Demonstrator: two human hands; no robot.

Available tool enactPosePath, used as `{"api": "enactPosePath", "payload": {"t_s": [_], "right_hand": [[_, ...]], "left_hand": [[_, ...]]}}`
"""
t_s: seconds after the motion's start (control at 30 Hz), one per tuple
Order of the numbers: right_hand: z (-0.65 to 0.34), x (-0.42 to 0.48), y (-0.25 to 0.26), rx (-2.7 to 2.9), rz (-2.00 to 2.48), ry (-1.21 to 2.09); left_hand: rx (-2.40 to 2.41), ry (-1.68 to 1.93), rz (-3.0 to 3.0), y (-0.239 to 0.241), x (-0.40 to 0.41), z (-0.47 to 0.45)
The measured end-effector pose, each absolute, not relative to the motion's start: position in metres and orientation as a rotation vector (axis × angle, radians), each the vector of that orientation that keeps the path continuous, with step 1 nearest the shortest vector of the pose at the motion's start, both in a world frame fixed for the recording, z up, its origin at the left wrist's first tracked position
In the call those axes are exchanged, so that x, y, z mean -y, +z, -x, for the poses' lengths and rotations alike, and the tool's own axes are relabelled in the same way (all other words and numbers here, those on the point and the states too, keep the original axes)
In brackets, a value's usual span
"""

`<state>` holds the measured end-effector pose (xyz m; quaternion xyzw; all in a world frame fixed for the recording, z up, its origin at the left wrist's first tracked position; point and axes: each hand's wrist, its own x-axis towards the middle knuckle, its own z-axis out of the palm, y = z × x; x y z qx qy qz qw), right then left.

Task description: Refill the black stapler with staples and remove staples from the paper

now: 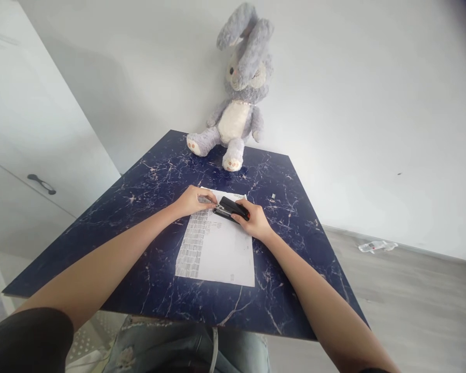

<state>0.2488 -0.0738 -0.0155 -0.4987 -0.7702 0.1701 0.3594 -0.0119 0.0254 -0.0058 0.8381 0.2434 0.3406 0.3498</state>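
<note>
The right hand (256, 220) is closed around a black stapler (230, 208), the fingers wrapped over its top and the thumb side toward the person. The stapler is held low over the far edge of a sheet of paper (219, 246), its metal nose pointing left toward the other hand. The left hand (194, 199) is laid flat, fingers together, on the far left corner of the sheet, with its fingertips just beside the stapler's nose; nothing is gripped in it.

The paper is spread on a dark blue marbled table (140, 197), near the middle, with a printed column seen down its left side. A small pale scrap (273, 196) is seen on the tabletop to the right, apart from the sheet. At the far edge of the table a grey and white plush rabbit (238, 98) is seated against the white wall. A crumpled bottle (375, 246) is seen on the grey floor at the right.
</note>
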Motion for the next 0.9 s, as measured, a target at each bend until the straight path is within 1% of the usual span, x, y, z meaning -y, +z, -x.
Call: {"api": "enactPosePath", "payload": {"t_s": [0.2, 0.43, 0.9], "right_hand": [[-0.2480, 0.0753, -0.0138, 1.986, 1.307, 0.445], [-0.2483, 0.0748, -0.0131, 1.992, 1.306, 0.449], [-0.2491, 0.0744, -0.0153, 1.997, 1.294, 0.424]], "left_hand": [[-0.673, 0.963, -1.974, -0.0107, -0.0273, 0.0126], [-0.576, 0.911, -2.163, -0.0078, -0.0279, 0.0126], [-0.543, 0.848, -2.248, -0.0099, -0.0303, 0.0118]]}}
